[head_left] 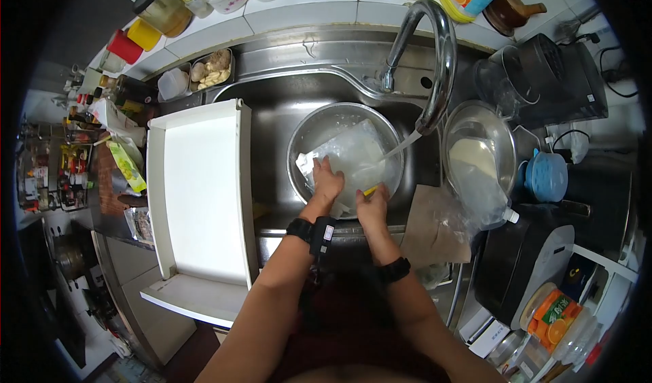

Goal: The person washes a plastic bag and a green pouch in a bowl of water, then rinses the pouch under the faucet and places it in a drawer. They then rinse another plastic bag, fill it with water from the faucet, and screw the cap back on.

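Note:
A round steel basin (396,128) stands in the sink (272,121), with water in it. Water runs into it from the curved faucet (445,63). A clear flat plastic piece (353,145) lies in the basin, a whitish crumpled part at its left end. My left hand (327,181) is over the basin's lower left, touching that piece's near edge, its fingers spread. My right hand (373,203) is at the basin's lower right rim, its fingers closed round a small yellow item (371,190).
A white drawer (204,193) rests across the sink's left side. Right of the sink are a second steel bowl (462,121) with a plastic bag, brown cardboard (435,227) and a blue container (547,176). Bottles and tubs line the ledge (299,17) behind.

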### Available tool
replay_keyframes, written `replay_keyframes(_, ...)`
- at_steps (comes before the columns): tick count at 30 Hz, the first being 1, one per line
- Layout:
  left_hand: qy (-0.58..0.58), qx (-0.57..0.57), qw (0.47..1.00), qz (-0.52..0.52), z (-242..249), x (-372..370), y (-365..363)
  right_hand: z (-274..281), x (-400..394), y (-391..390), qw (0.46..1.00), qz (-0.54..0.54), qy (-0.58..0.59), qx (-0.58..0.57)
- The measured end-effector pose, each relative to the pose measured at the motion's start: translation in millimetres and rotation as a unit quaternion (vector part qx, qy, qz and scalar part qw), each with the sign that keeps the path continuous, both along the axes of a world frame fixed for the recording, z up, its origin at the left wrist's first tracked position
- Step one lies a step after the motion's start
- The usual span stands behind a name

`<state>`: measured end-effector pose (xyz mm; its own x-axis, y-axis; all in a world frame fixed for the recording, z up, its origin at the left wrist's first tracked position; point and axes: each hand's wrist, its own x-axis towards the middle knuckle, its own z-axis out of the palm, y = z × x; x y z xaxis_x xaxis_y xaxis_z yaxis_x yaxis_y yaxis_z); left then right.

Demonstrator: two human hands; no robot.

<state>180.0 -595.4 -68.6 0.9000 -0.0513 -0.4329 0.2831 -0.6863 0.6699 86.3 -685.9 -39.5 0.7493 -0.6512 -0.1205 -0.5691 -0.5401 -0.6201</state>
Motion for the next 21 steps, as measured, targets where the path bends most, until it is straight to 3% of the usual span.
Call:
replay_keyframes(3, -0.003, -0.016, 1.0, 0.015, -8.1, 1.3, 10.0, 14.6, -2.0, -8.1, 0.971, -0.087, 0.005, 0.221)
replay_keyframes(6, -0.031, 0.023, 0.999, 0.0, -27.2, 3.3, 29.4, 5.2, -12.9, -13.6, 0.957, -0.121, 0.01, 0.263)
replay_keyframes(9, -0.015, -0.027, 0.999, 0.024, -48.9, -0.1, 47.7, -3.7, -17.2, -21.9, 0.961, -0.13, 0.045, 0.241)
replay_keyframes(12, 0.035, -0.005, 0.995, 0.095, -31.3, -5.9, 36.4, 28.5, -3.7, -21.9, 0.863, -0.249, -0.037, 0.438)
replay_keyframes(16, -0.006, 0.068, 0.98, 0.189, -24.1, -16.4, 28.2, 16.3, 1.4, -24.2, 0.805, -0.206, 0.009, 0.556)
replay_keyframes(19, 0.018, -0.07, 0.98, 0.185, -29.9, -14.5, 39.2, 6.9, 2.8, -17.0, 0.818, -0.204, 0.0, 0.538)
replay_keyframes(20, 0.076, -0.127, 0.963, 0.223, -31.5, -17.4, 42.9, 3.9, 0.0, -16.8, 0.829, -0.186, -0.016, 0.528)
replay_keyframes(21, 0.133, -0.184, 0.939, 0.26, 0.2, -17.1, 41.5, 1.9, -2.9, -17.3, 0.839, -0.168, -0.033, 0.516)
